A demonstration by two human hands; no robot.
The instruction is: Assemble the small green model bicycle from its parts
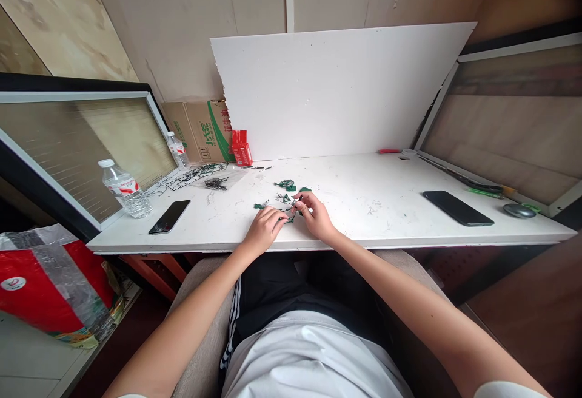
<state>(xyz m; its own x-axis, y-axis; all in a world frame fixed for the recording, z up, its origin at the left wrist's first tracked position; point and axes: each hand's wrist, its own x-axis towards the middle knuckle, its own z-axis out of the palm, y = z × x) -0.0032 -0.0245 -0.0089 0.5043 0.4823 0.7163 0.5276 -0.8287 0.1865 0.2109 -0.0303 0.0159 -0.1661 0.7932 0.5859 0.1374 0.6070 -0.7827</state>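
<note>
Near the front edge of the white table point(345, 228), my left hand point(265, 228) pinches a small dark green part whose shape is too small to tell. Close on its right, my right hand point(314, 215) has thumb and forefinger closed on a small dark piece. The pieces in both hands seem to meet between the fingertips; whether they are joined cannot be made out. Just beyond the hands lie several small green parts point(285, 184), and a few more sit beside my left fingertips.
At the left are a black phone point(170, 217), a water bottle point(126, 189), dark part frames point(195, 175) and a plastic bag of small dark pieces point(217, 184). Behind stand a carton point(200, 131) and a red box point(241, 148). Another phone point(457, 207) and a mouse point(519, 210) lie right.
</note>
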